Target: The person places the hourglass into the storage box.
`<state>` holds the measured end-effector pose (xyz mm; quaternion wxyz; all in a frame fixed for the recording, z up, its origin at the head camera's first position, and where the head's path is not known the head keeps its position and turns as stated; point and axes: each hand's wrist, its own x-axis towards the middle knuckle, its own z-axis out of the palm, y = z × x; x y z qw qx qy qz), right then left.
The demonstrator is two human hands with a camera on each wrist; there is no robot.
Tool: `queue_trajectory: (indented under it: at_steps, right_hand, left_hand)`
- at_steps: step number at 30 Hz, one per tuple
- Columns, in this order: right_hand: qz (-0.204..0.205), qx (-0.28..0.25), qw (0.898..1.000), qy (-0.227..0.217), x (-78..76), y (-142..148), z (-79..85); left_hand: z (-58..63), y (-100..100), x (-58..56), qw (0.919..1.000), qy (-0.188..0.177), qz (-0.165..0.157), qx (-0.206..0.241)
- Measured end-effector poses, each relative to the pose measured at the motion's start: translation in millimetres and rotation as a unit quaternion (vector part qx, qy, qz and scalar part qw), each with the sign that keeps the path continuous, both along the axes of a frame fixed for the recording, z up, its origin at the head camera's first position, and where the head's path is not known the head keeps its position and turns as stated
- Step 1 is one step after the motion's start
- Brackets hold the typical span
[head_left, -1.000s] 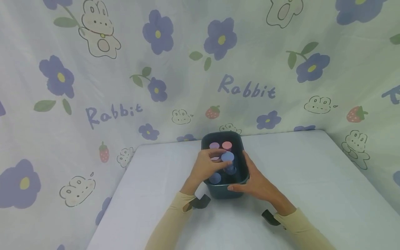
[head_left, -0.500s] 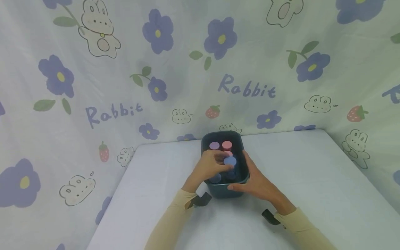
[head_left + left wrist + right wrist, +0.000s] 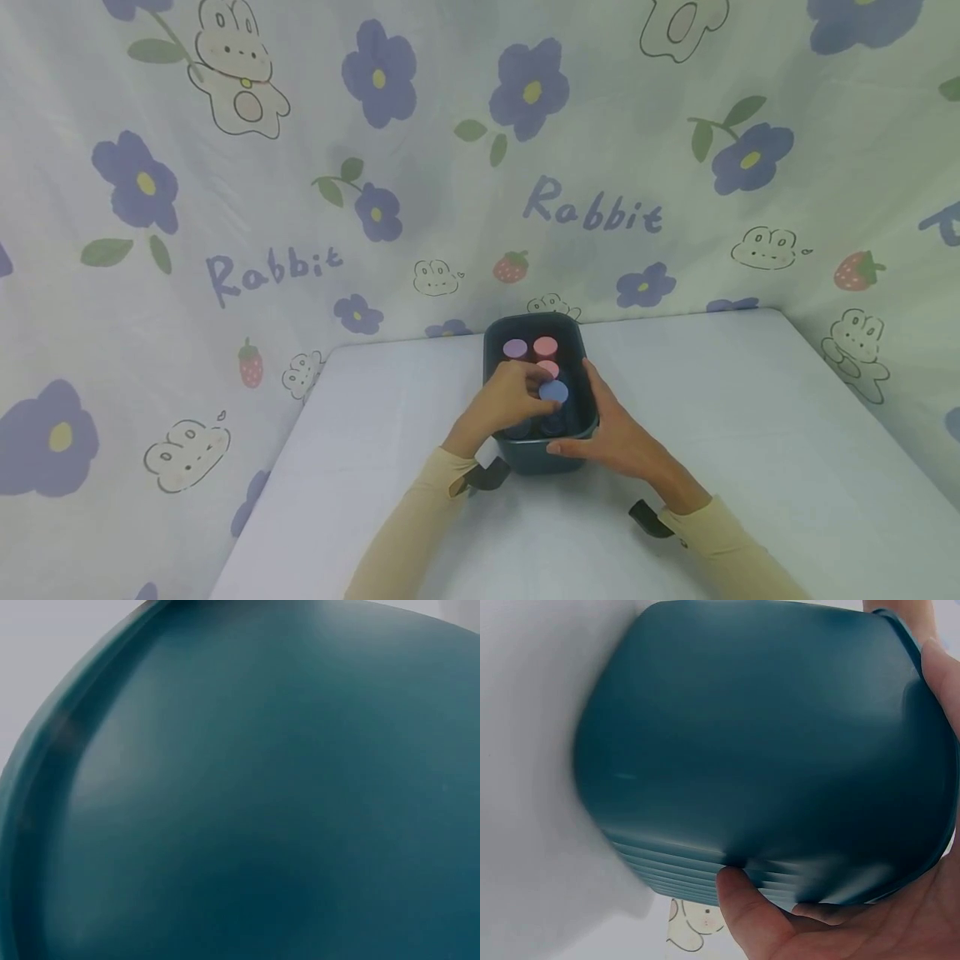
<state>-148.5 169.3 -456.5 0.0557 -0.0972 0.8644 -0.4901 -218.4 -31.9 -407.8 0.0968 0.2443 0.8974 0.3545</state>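
A deep dark teal plastic bin (image 3: 543, 460) stands on the table. My left hand (image 3: 506, 398) reaches over its left side and pinches a cylinder with a round blue top (image 3: 553, 391) inside it. Behind that are a purple-topped cylinder (image 3: 515, 348), a pink-topped one (image 3: 546, 345) and a second pink top (image 3: 551, 367) partly covered by my fingers. Shaded blue cylinders (image 3: 517, 430) sit at the near end. My right hand (image 3: 628, 442) grips the bin's near right corner, thumb in front. In the right wrist view, fingers (image 3: 754, 911) lie along its ridged side. Teal wall (image 3: 255, 780) fills the left wrist view.
The white table (image 3: 720, 400) extends to both sides of the bin. A cloth backdrop (image 3: 465, 183) with flowers and rabbits hangs close behind the table's back edge. A dark wrist device (image 3: 648, 520) sticks out by the right cuff.
My left hand has lowered the blue cylinder into the bin, slightly nearer and to the right, uncovering a pink top behind it. The right hand and the bin stay put.
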Motion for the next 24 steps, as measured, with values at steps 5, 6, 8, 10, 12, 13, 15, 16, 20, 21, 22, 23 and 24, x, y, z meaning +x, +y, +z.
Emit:
queue_trajectory:
  at_steps: [5,6,8,10,12,13,15,16,20,21,22,23,24]
  right_hand:
    - [0.001,-0.007,1.000,-0.001,0.1,-0.3,0.4]
    - [0.001,-0.008,1.000,-0.002,0.2,-0.4,0.5]
    - [-0.001,-0.008,1.000,-0.003,0.5,-0.5,0.7]
    - [-0.001,-0.008,1.000,-0.003,0.8,-0.5,1.3]
    - [-0.002,-0.007,1.000,-0.001,1.0,-0.2,1.8]
    - [-0.002,-0.007,1.000,-0.001,1.1,-0.1,2.0]
    - [-0.001,-0.008,1.000,0.000,1.1,0.1,2.3]
    - [-0.001,-0.008,1.000,0.001,1.1,0.2,2.3]
    - [-0.002,-0.005,1.000,0.001,0.8,0.1,1.8]
    - [-0.002,-0.004,1.000,0.001,0.7,0.0,1.7]
    - [-0.003,-0.004,1.000,0.001,0.6,-0.1,1.6]
    - [-0.003,-0.004,1.000,0.001,0.6,-0.2,1.5]
    - [-0.003,-0.004,1.000,0.001,0.5,-0.3,1.4]
  left_hand:
    - [-0.4,0.9,0.4,0.9991,0.025,-0.008,-0.035]
    - [-0.6,1.0,0.3,0.9988,0.029,-0.010,-0.038]
    - [-0.9,1.5,0.1,0.9984,0.036,-0.015,-0.041]
    - [-1.5,2.1,-0.5,0.9982,0.039,-0.018,-0.042]
    - [-1.7,3.0,-0.9,0.9978,0.043,-0.023,-0.044]
    - [-1.4,3.5,-0.7,0.9976,0.044,-0.026,-0.046]
    - [-0.9,4.4,-0.4,0.9971,0.047,-0.029,-0.053]
    - [-0.5,4.7,0.0,0.9967,0.049,-0.029,-0.057]
    - [-0.3,5.9,1.3,0.9951,0.056,-0.029,-0.076]
    - [-0.6,6.1,1.4,0.9946,0.058,-0.030,-0.080]
    - [-1.0,6.3,1.4,0.9942,0.061,-0.030,-0.084]
    - [-1.2,6.5,1.4,0.9937,0.063,-0.030,-0.088]
    - [-1.5,6.6,1.2,0.9931,0.066,-0.030,-0.092]
